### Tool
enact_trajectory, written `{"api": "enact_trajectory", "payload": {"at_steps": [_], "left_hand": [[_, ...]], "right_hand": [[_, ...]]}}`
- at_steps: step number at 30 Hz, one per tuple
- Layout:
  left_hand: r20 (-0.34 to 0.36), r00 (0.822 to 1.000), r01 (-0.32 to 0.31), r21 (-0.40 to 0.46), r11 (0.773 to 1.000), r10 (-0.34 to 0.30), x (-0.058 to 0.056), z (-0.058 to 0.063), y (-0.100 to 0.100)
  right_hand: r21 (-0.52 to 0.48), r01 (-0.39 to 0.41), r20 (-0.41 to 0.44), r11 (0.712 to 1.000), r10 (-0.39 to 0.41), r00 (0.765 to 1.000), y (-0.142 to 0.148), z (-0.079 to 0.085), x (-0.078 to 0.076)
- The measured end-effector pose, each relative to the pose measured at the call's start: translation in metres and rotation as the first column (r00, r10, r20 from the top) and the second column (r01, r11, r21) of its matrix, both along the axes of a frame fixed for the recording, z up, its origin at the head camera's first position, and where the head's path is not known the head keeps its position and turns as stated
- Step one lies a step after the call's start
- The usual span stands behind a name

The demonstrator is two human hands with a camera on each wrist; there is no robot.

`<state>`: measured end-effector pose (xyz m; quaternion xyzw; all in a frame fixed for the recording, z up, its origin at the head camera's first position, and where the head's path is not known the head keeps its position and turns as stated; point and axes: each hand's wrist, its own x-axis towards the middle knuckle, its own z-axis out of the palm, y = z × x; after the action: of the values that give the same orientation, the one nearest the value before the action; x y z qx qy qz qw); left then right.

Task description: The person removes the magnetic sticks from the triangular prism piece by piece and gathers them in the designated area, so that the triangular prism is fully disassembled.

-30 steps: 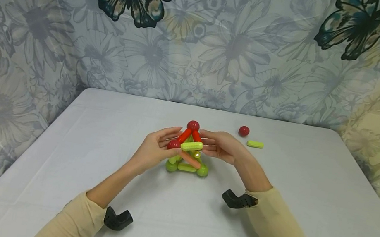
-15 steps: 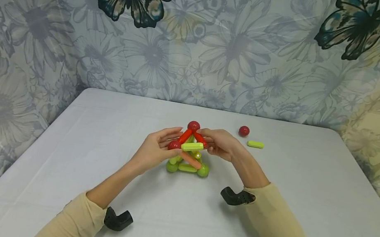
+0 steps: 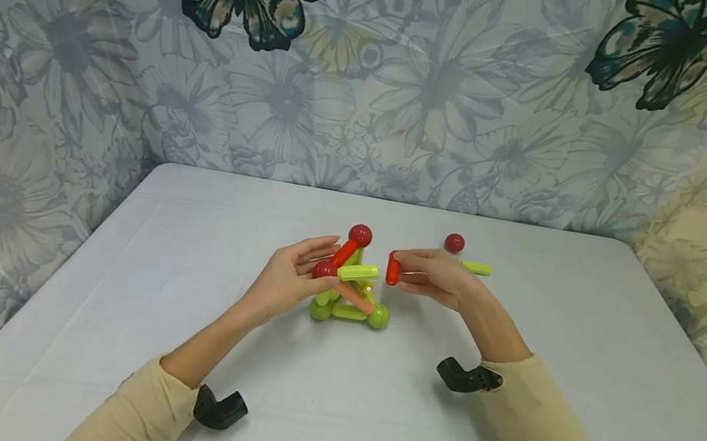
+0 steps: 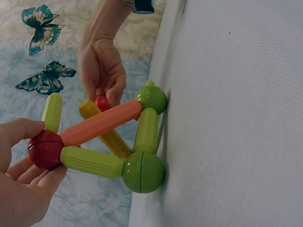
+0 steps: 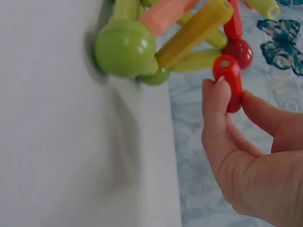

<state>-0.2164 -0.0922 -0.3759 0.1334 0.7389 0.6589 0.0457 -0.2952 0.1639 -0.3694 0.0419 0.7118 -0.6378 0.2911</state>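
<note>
A magnetic ball-and-rod structure stands on the table, built of green balls [image 4: 143, 172], lime rods [image 4: 92, 161], a salmon rod [image 4: 102, 124] and a slanted yellow rod [image 5: 195, 34]. My left hand [image 3: 287, 280] holds a red ball [image 4: 45, 149] at the structure's left side between thumb and fingers. A red rod joins that ball to another red ball [image 3: 360, 235] at the top. To the right of the structure, my right hand [image 3: 438, 278] pinches a loose red rod [image 5: 228, 78] between thumb and fingertips, apart from the balls. A lime rod [image 3: 358, 273] juts rightward from the held ball.
Behind my right hand, a loose red ball [image 3: 454, 243] and a loose lime rod [image 3: 476, 268] lie on the white table [image 3: 320, 418]. A wall with butterfly and flower prints [image 3: 431, 93] rises beyond the table's back edge.
My right hand has pulled the red rod off the top red ball and carried it a little to the right, turning it upright. My left hand keeps its hold on the red ball.
</note>
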Motion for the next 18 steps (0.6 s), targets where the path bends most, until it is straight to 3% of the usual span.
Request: {"api": "enact_trajectory", "payload": {"at_steps": [8, 18], "left_hand": [[0.004, 1.000, -0.006, -0.008, 1.000, 0.007, 0.000, 0.000, 0.000], [-0.014, 1.000, -0.023, -0.070, 0.997, 0.022, 0.000, 0.000, 0.001]], "right_hand": [[-0.113, 0.078, 0.015, 0.991, -0.076, 0.997, 0.038, -0.003, 0.007], [-0.247, 0.252, 0.089, 0.936, -0.237, 0.967, 0.081, -0.014, 0.012]]}}
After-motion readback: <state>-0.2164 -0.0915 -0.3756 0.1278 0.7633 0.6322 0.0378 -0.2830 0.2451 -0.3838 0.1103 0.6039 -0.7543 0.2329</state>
